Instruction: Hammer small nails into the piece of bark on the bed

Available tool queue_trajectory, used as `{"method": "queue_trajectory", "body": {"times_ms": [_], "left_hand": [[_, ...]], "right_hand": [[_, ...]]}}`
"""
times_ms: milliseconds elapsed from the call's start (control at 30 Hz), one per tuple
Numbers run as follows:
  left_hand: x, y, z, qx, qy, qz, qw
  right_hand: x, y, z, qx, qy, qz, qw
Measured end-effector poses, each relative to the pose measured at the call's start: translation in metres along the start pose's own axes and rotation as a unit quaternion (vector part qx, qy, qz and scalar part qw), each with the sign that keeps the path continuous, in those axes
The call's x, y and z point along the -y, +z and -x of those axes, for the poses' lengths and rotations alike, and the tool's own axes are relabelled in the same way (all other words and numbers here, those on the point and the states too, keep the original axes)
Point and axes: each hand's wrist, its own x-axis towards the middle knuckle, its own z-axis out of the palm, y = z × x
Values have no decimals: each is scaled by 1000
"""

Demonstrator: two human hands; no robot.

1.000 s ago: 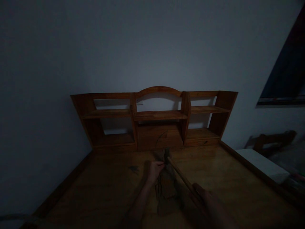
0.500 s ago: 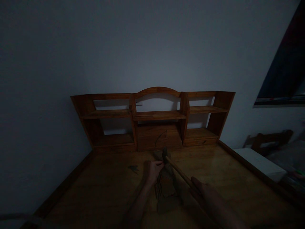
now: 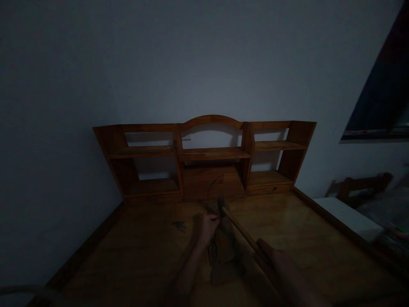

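Note:
My right hand (image 3: pixel 271 256) is wrapped round the wooden handle of a hammer (image 3: pixel 240 228), which slants up and to the left. Beside my left fingertips is the dark hammer head (image 3: pixel 221 206). The fingers of my left hand (image 3: pixel 207 226) are pinched together; what they hold is too small and dark to name. Under both hands lies a rough, dark, board-like piece (image 3: pixel 223 273) with a ragged brownish patch, partly hidden by hands and hammer. Left of my left hand, a small pile of thin dark pieces (image 3: pixel 179 225), perhaps nails, rests on the wooden table (image 3: pixel 137 256).
At the table's back stands a wooden shelf unit (image 3: pixel 212 153) with several compartments, against a pale wall (image 3: pixel 204 64). A raised wooden edge (image 3: pixel 335 226) runs along the right side. Beyond it are a white surface (image 3: pixel 347 215) and a wooden chair (image 3: pixel 364 187). The light is dim.
The hammer has shifted and tilted slightly, its handle sitting a little lower near the head. My left hand stays in almost the same place, still pinched.

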Motion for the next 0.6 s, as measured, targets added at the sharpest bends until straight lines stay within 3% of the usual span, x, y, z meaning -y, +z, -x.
{"method": "queue_trajectory", "body": {"times_ms": [200,433,600], "left_hand": [[1,-2,-1,-1,11,-20,1000],[-11,-4,3,-1,14,-14,1000],[-9,-3,3,1,21,-14,1000]], "right_hand": [[13,-6,1,17,32,6,999],[5,-3,-1,-35,-17,-8,999],[14,-6,0,1,13,53,999]]}}
